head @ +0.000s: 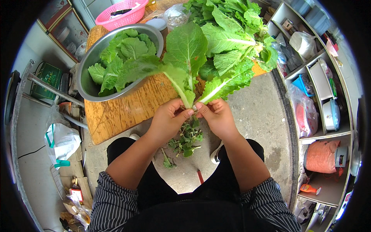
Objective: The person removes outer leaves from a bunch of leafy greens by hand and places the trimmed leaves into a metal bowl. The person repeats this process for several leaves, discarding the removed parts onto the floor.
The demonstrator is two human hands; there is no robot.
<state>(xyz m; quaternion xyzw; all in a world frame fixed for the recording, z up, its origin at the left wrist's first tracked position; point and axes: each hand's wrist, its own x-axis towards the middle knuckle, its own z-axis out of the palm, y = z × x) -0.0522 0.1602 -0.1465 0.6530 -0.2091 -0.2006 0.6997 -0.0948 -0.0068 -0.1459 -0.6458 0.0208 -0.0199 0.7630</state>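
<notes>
Both my hands meet at the stem ends of a leafy green plant (188,52), near the table's front edge. My left hand (171,116) pinches the base of the left stalks between thumb and fingers. A leaf with a pale midrib (223,85) is gripped at its base by my right hand (216,116). To the left, an oval metal basin (82,78) holds several green leaves (127,55). A large heap of leafy greens (232,37) lies on the wooden table (121,116) at the back right.
Discarded leaves and stems (187,137) lie on the concrete floor between my feet. A pink plastic basket (121,17) and a lidded jar (158,24) stand behind the basin. Shelves (327,137) with bags and containers line the right side. A metal rail (58,90) is at the left.
</notes>
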